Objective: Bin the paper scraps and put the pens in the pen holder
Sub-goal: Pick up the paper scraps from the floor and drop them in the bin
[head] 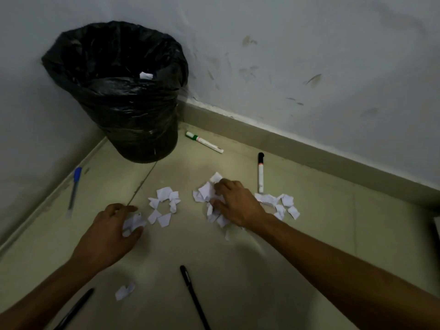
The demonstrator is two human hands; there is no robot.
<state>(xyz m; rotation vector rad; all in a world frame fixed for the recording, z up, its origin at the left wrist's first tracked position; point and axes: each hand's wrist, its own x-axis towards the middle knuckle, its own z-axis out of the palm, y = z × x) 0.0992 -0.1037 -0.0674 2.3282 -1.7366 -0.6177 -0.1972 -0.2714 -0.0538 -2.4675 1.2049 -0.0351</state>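
Both grips are down on the floor: my left hand is curled around a small wad of white torn paper scraps, and my right hand is clawed over the middle heap of white scraps, fingers closing on them. From either grip the round bin lined with a black plastic bag lies ahead and to the left, nearer my left hand. Beside my right hand, the black-capped white marker lies with its long axis pointing away from me, cap end far.
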